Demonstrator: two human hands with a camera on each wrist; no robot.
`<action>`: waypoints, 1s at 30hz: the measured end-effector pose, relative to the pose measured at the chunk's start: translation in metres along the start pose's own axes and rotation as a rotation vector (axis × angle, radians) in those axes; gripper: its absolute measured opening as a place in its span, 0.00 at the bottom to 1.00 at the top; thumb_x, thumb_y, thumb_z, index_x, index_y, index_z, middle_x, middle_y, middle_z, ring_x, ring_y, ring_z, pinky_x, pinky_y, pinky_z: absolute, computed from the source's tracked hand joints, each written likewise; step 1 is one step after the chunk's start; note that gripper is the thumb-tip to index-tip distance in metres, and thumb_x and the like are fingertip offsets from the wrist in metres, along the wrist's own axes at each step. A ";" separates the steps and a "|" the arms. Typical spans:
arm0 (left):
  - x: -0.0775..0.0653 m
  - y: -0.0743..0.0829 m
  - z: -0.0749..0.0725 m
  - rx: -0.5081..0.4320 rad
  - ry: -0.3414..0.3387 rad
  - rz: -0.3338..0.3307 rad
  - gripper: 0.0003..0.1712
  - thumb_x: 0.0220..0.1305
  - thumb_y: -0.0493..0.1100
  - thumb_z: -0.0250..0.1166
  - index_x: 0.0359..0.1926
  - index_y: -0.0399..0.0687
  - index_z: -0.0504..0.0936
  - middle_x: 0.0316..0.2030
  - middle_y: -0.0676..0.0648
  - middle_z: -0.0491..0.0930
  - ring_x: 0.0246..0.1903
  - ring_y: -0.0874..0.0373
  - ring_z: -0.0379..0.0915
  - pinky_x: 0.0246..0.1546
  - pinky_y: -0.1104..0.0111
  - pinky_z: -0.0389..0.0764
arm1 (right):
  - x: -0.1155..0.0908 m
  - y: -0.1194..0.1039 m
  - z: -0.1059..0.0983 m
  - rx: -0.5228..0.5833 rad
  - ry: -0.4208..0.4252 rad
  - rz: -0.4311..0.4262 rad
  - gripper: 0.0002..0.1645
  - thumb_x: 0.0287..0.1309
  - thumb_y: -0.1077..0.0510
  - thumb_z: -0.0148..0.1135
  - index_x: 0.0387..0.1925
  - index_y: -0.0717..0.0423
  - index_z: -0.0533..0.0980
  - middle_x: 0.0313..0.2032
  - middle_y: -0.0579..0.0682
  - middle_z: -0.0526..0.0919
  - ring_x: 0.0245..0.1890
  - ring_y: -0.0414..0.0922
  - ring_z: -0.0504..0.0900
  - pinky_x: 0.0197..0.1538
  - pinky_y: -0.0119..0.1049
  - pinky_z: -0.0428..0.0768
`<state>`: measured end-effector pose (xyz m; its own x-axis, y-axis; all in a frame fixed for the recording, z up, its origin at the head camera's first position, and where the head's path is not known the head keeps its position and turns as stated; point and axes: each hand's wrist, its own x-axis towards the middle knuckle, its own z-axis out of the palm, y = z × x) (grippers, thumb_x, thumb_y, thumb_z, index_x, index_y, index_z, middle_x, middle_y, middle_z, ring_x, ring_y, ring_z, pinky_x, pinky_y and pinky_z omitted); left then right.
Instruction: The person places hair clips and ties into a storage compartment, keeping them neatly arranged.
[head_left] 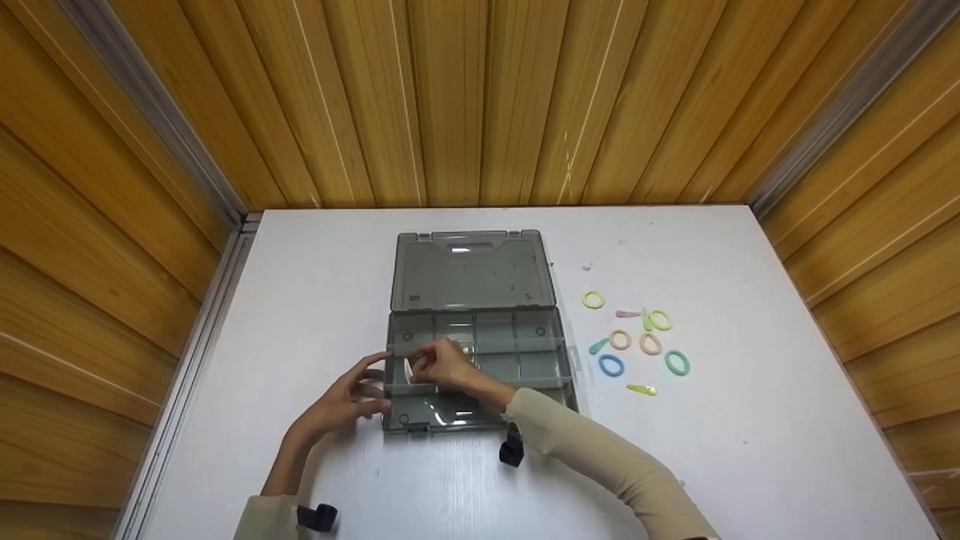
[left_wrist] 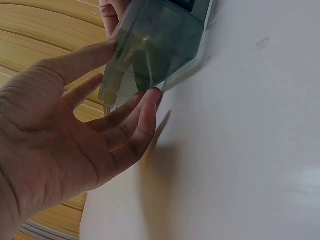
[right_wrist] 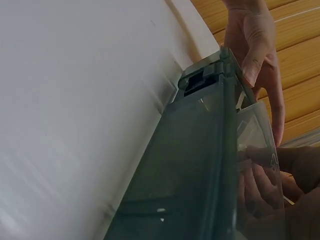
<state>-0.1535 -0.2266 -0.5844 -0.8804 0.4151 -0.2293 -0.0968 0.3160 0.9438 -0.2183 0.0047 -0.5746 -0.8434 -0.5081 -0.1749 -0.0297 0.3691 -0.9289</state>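
Note:
A grey see-through storage case lies with its lid folded back. Clear long dividers and short cross dividers split its inside. My right hand reaches into the left part and pinches a small clear divider with thumb and fingers. In the right wrist view a clear panel stands above the case's rim, partly in front of those fingers. My left hand rests its spread thumb and fingers against the case's left side. The left wrist view shows those fingertips at the case's lower edge.
To the right of the case lie several coloured hair ties, among them a blue one and a green one. Several small hair clips, such as a yellow one, lie among them. Wood-patterned walls enclose the white table.

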 end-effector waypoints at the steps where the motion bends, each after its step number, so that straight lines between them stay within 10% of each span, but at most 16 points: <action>1: 0.001 0.000 0.001 -0.002 -0.003 0.003 0.46 0.66 0.38 0.69 0.79 0.53 0.56 0.68 0.27 0.66 0.53 0.44 0.78 0.42 0.57 0.84 | 0.001 0.000 0.001 -0.020 -0.003 -0.006 0.22 0.50 0.74 0.70 0.51 0.70 0.82 0.31 0.64 0.89 0.24 0.31 0.79 0.31 0.20 0.75; 13: 0.005 -0.002 0.003 -0.026 -0.013 0.001 0.47 0.66 0.38 0.70 0.79 0.52 0.56 0.68 0.26 0.65 0.54 0.45 0.77 0.42 0.59 0.84 | 0.009 -0.002 0.011 -0.264 0.067 -0.058 0.16 0.44 0.73 0.69 0.40 0.67 0.87 0.28 0.59 0.90 0.23 0.32 0.75 0.31 0.20 0.73; 30: 0.002 -0.006 -0.001 -0.027 0.002 -0.001 0.48 0.65 0.39 0.71 0.79 0.52 0.57 0.68 0.27 0.66 0.54 0.44 0.78 0.42 0.59 0.84 | 0.008 -0.003 0.015 -0.269 0.074 -0.097 0.12 0.49 0.74 0.64 0.36 0.67 0.87 0.31 0.59 0.91 0.23 0.32 0.74 0.29 0.20 0.71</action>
<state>-0.1549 -0.2283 -0.5899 -0.8812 0.4132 -0.2297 -0.1102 0.2929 0.9498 -0.2174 -0.0119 -0.5780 -0.8663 -0.4963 -0.0562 -0.2447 0.5198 -0.8185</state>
